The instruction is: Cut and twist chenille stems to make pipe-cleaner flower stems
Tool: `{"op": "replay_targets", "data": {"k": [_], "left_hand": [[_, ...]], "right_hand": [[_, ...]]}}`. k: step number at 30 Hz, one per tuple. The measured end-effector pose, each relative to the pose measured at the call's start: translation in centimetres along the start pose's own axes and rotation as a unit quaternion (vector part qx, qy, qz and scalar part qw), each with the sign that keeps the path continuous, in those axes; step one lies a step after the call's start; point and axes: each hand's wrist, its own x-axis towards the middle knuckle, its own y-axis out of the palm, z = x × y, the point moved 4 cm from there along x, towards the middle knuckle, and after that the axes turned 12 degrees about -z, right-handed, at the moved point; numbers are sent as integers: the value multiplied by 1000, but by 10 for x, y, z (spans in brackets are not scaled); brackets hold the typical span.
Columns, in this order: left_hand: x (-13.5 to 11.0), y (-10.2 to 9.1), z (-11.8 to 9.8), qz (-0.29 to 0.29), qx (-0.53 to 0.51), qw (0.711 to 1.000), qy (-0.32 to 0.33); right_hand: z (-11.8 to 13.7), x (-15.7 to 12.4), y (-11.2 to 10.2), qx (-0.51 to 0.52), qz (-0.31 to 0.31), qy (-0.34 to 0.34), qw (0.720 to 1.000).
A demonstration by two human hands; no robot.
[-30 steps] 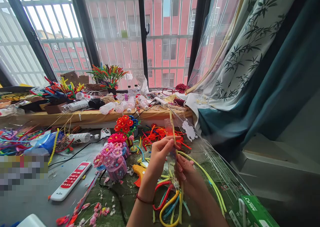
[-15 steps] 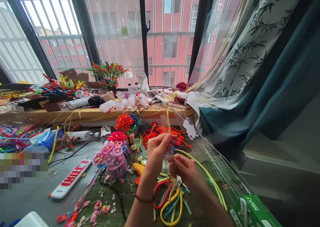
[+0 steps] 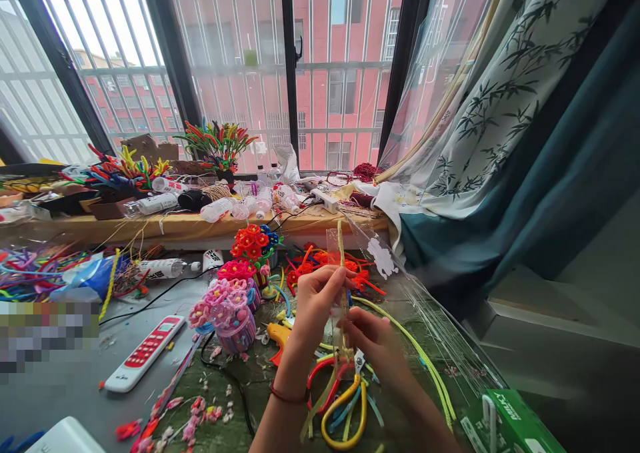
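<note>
My left hand (image 3: pixel 320 303) is closed, pinching a pale yellow pipe cleaner (image 3: pixel 341 243) against a clear plastic strip (image 3: pixel 332 240) that looks like a ruler. Both stand nearly upright, their tops showing above my fingers. Just below, on the right, my right hand (image 3: pixel 377 343) has its fingertips closed on the same pipe cleaner and strip. The pipe cleaner's lower end hangs down to the left. Under my hands lie scissors (image 3: pixel 363 410) with yellow and red handles, among cut pieces of pipe cleaner.
An orange glue gun (image 3: pixel 279 338) lies left of the scissors. Pots of pipe-cleaner flowers (image 3: pixel 235 330) stand beyond it, near a white remote control (image 3: pixel 145 353). Red pipe-cleaner pieces (image 3: pixel 305 263) are behind my hands. A green box (image 3: pixel 523 420) sits at right; bottles (image 3: pixel 217 210) lie on the windowsill.
My right hand has shifted slightly at the strip. The pipe cleaner's lower end has swung down and left, across the red scissor handle. My left hand keeps its pinch.
</note>
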Motion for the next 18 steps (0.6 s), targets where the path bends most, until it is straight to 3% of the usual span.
{"op": "replay_targets", "data": {"k": [9, 18], "left_hand": [[0, -4, -3, -20, 7, 1000, 7], [2, -5, -4, -40, 11, 999, 28]], "right_hand": [[6, -7, 1, 62, 46, 39, 996], [-1, -5, 1, 27, 41, 53, 997]]}}
